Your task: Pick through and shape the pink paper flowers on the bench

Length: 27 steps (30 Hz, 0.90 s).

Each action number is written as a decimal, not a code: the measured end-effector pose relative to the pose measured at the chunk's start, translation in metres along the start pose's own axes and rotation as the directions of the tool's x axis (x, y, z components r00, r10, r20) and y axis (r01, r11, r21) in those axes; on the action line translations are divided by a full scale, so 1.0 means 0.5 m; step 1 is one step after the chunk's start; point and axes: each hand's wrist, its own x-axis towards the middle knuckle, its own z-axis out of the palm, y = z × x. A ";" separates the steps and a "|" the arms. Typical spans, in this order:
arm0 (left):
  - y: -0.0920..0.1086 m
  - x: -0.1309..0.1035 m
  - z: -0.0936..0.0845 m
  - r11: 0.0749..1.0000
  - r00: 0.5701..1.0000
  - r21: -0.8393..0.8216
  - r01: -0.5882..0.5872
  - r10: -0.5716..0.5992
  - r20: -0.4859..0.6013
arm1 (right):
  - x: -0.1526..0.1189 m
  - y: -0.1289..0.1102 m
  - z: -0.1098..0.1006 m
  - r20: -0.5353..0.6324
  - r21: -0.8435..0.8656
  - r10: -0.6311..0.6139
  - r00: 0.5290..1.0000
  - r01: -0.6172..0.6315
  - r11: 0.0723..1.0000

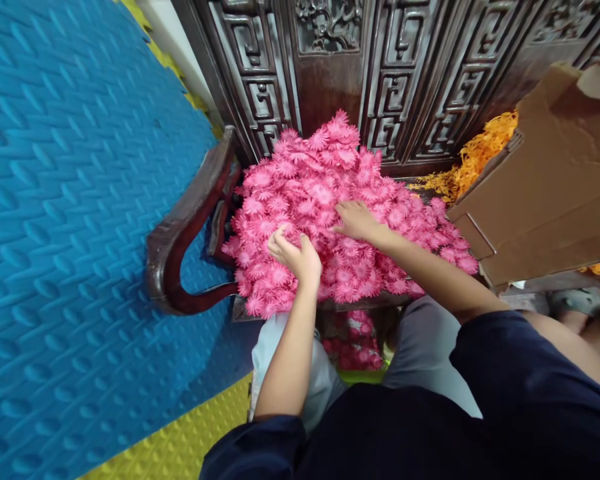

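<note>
A large heap of pink artificial flower heads (280, 200) lies on a dark wooden bench in front of me. My left hand (296, 255) is over the front left part of the heap, its fingers loosely bent and the thumb apart from them, with nothing visible in it. Farther right, my right hand (359, 221) reaches onto the middle of the heap. Its thumb and fingers are spread, and the fingertips touch or hover just over the flowers; I cannot tell which.
The bench's curved armrest (163, 260) stands left of the heap, and its carved backrest (330, 87) rises behind. On the right is a cardboard box (545, 187) beside orange strands (485, 153). More pink flowers (363, 350) sit below, between my legs. Blue matting (80, 233) covers the floor.
</note>
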 end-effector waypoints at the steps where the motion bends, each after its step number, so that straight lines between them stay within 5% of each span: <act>1: -0.001 0.003 -0.001 1.000 1.000 0.010 0.023 -0.023 -0.011 | -0.011 0.005 0.010 0.023 -0.023 -0.017 1.000 0.018 1.000; 7: -0.003 0.005 0.009 0.997 0.998 -0.061 0.054 -0.055 -0.011 | -0.055 0.037 -0.039 -0.221 -0.017 0.022 0.975 -0.027 0.999; 12: 0.001 0.021 -0.003 0.983 0.981 -0.177 0.041 -0.074 -0.181 | -0.040 -0.053 -0.073 -0.319 0.015 -0.074 0.945 0.083 0.996; 16: 0.004 0.033 -0.024 0.974 0.938 -0.222 0.049 -0.121 -0.325 | 0.024 -0.174 -0.017 -0.267 -0.002 -0.341 0.901 0.354 0.935; 20: 0.006 0.031 -0.029 0.965 0.929 -0.263 -0.018 -0.081 -0.361 | 0.083 -0.261 0.067 -0.188 -0.030 -0.416 0.890 0.418 0.908; 24: 0.011 0.025 -0.028 0.966 0.936 -0.259 -0.027 -0.066 -0.346 | 0.082 -0.282 0.134 -0.014 -0.035 -0.374 0.927 0.374 0.927; 27: 0.014 0.025 -0.031 0.967 0.936 -0.253 -0.039 -0.054 -0.349 | 0.060 -0.273 0.157 -0.063 0.017 -0.451 0.890 0.453 0.891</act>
